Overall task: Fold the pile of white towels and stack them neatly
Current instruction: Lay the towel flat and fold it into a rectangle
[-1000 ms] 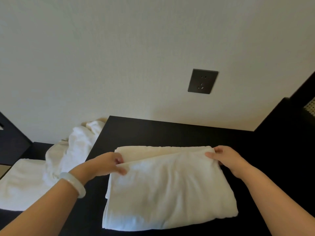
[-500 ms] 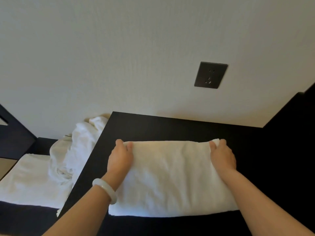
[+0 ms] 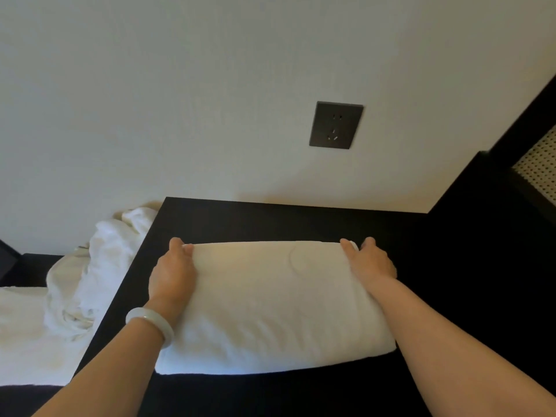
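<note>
A folded white towel [image 3: 270, 305] lies flat on the black table [image 3: 270, 219] in front of me. My left hand [image 3: 173, 273], with a pale bangle on the wrist, grips the towel's far left corner, fingers curled over the far edge. At the far right corner, my right hand [image 3: 371, 260] grips the same edge with thumb and fingers either side of it. A crumpled pile of white towels [image 3: 99, 266] sits to the left, beside the table's left edge.
A flat white towel [image 3: 27, 332] lies on a lower dark surface at the left. The wall right behind the table carries a dark socket plate [image 3: 336, 125]. Dark furniture with a woven panel [image 3: 538, 167] rises at the right.
The near layer of the towel has been brought over to the far edge, halving it. Both hands moved forward with it and now hold the far corners.
</note>
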